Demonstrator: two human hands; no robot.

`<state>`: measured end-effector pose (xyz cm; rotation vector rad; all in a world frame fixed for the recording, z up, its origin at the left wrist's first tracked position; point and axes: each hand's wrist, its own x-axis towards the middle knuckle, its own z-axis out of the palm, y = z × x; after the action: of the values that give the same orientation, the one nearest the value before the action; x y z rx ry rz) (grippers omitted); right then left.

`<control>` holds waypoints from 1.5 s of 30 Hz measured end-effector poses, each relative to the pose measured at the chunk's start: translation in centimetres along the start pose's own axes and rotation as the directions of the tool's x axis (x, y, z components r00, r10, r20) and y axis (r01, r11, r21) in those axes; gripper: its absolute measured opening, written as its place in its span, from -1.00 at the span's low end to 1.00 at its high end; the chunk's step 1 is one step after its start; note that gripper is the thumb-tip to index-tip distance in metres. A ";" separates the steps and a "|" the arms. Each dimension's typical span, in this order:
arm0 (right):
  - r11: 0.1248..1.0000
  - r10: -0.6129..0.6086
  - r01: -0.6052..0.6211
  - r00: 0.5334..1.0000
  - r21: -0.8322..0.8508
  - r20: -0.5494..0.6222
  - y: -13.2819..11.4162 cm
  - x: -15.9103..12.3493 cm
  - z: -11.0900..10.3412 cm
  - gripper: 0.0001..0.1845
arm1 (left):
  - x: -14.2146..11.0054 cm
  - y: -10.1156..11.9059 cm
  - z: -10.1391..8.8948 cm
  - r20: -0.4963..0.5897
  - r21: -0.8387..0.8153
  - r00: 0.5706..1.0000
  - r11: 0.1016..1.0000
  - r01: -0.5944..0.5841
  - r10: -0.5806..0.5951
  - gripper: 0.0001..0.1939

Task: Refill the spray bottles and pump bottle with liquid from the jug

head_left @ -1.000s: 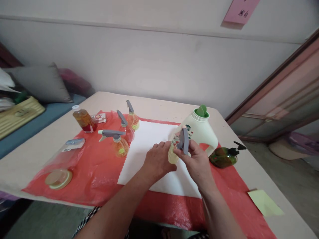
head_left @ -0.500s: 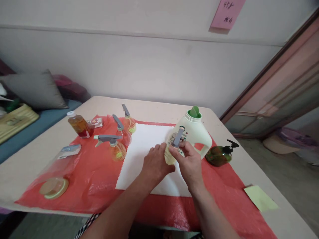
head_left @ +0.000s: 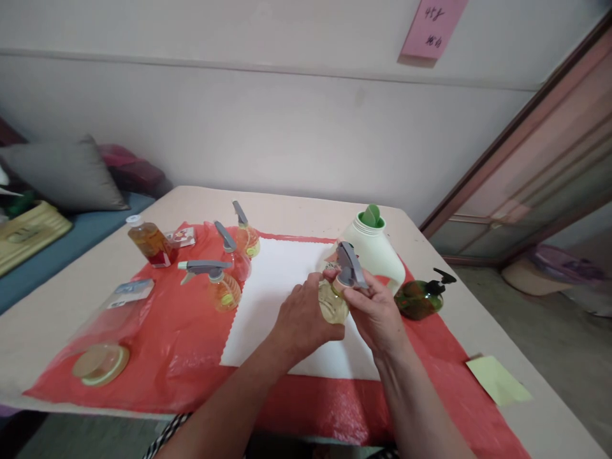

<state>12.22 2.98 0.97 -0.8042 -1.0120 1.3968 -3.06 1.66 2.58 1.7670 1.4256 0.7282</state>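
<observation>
Between my hands is a clear spray bottle (head_left: 333, 305) of pale yellow liquid, tilted, with a grey trigger head (head_left: 350, 264) at its neck. My left hand (head_left: 306, 312) wraps the bottle's body from the left. My right hand (head_left: 377, 309) has its fingers closed around the trigger head near the collar. Just behind them stands a cream jug (head_left: 382, 250) with a green spout (head_left: 370, 215), partly covered by the bottle and hand. Below lies a white sheet (head_left: 268, 299).
Several similar spray bottles (head_left: 224, 290) stand left of the sheet on a red plastic cover (head_left: 182, 338). An amber bottle (head_left: 150, 242), a round lidded container (head_left: 100, 364) and a flat packet (head_left: 131, 292) lie farther left. To the right are a green pump bottle (head_left: 418, 299) and yellow notes (head_left: 500, 380).
The held bottle has turned and tilted, so its trigger head now points differently. My right hand has shifted slightly right and down around the head; my left hand keeps its hold.
</observation>
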 end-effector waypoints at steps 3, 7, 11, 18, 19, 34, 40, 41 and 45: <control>0.991 0.021 -0.025 0.999 0.130 0.028 -0.4 0.2 -0.6 -0.57 | -0.2 0.3 -0.2 0.055 -0.147 0.998 0.989 -0.023 0.031 -0.23; 0.977 0.057 -0.060 0.998 0.204 0.020 -0.7 0.4 -0.9 -0.54 | -0.4 0.5 -0.1 0.053 -0.241 0.996 0.969 -0.061 0.076 -0.26; 0.976 0.043 -0.035 0.999 0.215 -0.033 -0.6 0.5 -0.4 -0.55 | -0.5 0.3 0.4 -0.007 -0.232 0.992 0.965 -0.122 0.123 -0.15; 0.989 -0.014 0.017 1.000 0.144 -0.019 -0.8 0.5 0.3 -0.70 | -0.3 -0.5 1.1 -0.050 -0.129 0.971 0.962 -0.240 0.236 -0.12; 0.995 -0.027 0.028 0.999 0.099 -0.018 -0.9 0.4 0.2 -0.72 | -0.3 -0.6 1.1 -0.049 -0.111 0.970 0.964 -0.242 0.238 -0.15; 0.999 0.013 -0.013 1.000 -0.037 0.004 -2.2 -0.7 -0.1 -0.72 | -1.3 0.6 1.4 -0.056 -0.196 0.971 0.951 -0.239 0.233 -0.06; 0.997 -0.069 0.071 0.979 0.003 -0.192 -0.8 -1.1 3.6 -0.66 | -1.0 0.7 2.4 -0.284 -0.110 0.946 0.975 -0.194 0.156 -0.11; 0.997 -0.067 0.060 0.981 -0.044 -0.182 -1.0 -1.1 3.7 -0.67 | -1.1 0.9 2.5 -0.260 -0.168 0.957 0.970 -0.174 0.127 -0.08; 0.939 -0.106 0.055 0.985 -0.340 -0.133 -1.4 -1.0 3.0 -0.76 | -1.3 1.5 2.6 -0.139 -0.425 0.990 0.904 -0.041 -0.021 0.08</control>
<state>10.15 1.60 3.36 -1.0892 -1.1684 1.0882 -0.46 -0.30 2.37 1.4025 1.2281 1.0976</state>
